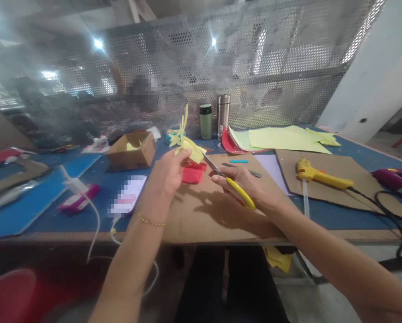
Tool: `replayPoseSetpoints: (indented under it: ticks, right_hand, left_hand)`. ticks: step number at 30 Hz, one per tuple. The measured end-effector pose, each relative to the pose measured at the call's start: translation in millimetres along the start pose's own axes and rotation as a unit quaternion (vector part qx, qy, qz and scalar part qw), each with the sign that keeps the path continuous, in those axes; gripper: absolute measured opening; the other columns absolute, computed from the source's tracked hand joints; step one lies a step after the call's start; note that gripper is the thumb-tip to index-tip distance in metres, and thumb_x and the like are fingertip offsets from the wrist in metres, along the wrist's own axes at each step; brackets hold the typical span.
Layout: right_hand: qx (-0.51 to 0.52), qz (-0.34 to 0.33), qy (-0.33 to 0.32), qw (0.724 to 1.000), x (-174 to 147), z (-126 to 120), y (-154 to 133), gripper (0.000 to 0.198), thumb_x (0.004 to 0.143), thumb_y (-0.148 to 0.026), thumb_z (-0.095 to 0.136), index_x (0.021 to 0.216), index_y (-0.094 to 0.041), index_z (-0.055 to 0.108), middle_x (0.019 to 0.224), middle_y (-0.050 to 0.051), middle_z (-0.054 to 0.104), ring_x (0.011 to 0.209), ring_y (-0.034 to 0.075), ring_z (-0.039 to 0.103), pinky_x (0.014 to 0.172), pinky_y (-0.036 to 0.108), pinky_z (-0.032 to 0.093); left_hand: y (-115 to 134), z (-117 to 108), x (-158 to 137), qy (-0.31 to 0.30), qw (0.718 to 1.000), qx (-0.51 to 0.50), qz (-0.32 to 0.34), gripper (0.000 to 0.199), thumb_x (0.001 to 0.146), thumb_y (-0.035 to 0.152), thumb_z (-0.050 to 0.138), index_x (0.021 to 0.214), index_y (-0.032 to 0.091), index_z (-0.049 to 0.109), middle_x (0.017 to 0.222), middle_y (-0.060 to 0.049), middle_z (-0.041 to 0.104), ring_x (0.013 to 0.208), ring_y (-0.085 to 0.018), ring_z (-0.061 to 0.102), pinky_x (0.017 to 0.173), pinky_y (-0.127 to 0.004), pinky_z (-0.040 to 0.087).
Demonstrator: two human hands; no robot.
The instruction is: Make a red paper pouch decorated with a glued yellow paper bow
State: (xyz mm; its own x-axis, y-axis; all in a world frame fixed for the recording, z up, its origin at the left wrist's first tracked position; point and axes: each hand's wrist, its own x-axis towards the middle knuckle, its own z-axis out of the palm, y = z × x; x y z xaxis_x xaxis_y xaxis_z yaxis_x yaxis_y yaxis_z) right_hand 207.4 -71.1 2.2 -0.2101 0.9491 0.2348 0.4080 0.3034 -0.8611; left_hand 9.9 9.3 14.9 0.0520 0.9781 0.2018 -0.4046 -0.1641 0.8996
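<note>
My left hand (pixel 174 168) pinches a pale yellow foam or paper piece (pixel 196 153) above the cardboard mat. Thin yellow strips (pixel 185 123) stick up behind that hand; whether they join the piece I cannot tell. Yellow-handled scissors (pixel 238 193) are in my right hand (pixel 236 181), and their blades reach the right edge of the yellow piece. Just below and behind the piece lies a red item (pixel 192 174), partly covered by my left hand. A dark flat blade-like tool (pixel 251 172) and a small blue strip (pixel 238 161) rest beyond my right hand.
A cardboard box (pixel 133 150) with yellow scraps stands left, near a phone (pixel 127 196) and its cable. A green cup (pixel 205 122) and a steel flask (pixel 224 112) stand behind. At right, a yellow glue gun (pixel 325 176) lies on cardboard, below yellow sheets (pixel 281 137).
</note>
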Motion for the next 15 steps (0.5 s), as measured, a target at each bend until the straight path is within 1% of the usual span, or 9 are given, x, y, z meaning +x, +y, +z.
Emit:
replayPoseSetpoints:
  ticks: [4,10,15]
  right_hand:
    - [-0.001,-0.007,0.000,1.000,-1.2,0.3,-1.5,0.054,0.083,-0.073,0.060,0.069,-0.021,0.056,0.058,-0.004,0.049,0.055,0.012,0.043,0.054,0.027,0.030]
    - [0.025,0.009,-0.005,1.000,-3.9,2.4,-1.1,0.055,0.083,-0.075,0.060,0.069,-0.022,0.053,0.058,-0.004,0.048,0.053,0.011,0.042,0.051,0.026,0.028]
    - [0.021,0.018,-0.008,1.000,-4.5,0.5,-4.1,0.059,0.082,-0.078,0.061,0.069,-0.021,0.053,0.058,-0.004,0.047,0.052,0.010,0.041,0.050,0.026,0.027]
  left_hand:
    - [0.0,0.1,0.0,0.007,1.000,0.018,0.011,0.019,0.064,0.023,0.088,0.075,0.017,0.073,0.073,-0.001,0.072,0.062,-0.012,0.062,0.063,-0.025,0.053]
    - [0.0,-1.2,-0.4,-0.005,1.000,0.009,0.000,0.022,0.063,0.024,0.090,0.075,0.017,0.072,0.073,-0.001,0.072,0.062,-0.012,0.062,0.065,-0.026,0.055]
    - [-0.8,-1.6,-0.1,0.009,1.000,0.008,0.000,0.023,0.061,0.022,0.090,0.072,0.018,0.071,0.068,0.001,0.070,0.059,-0.012,0.061,0.060,-0.025,0.054]
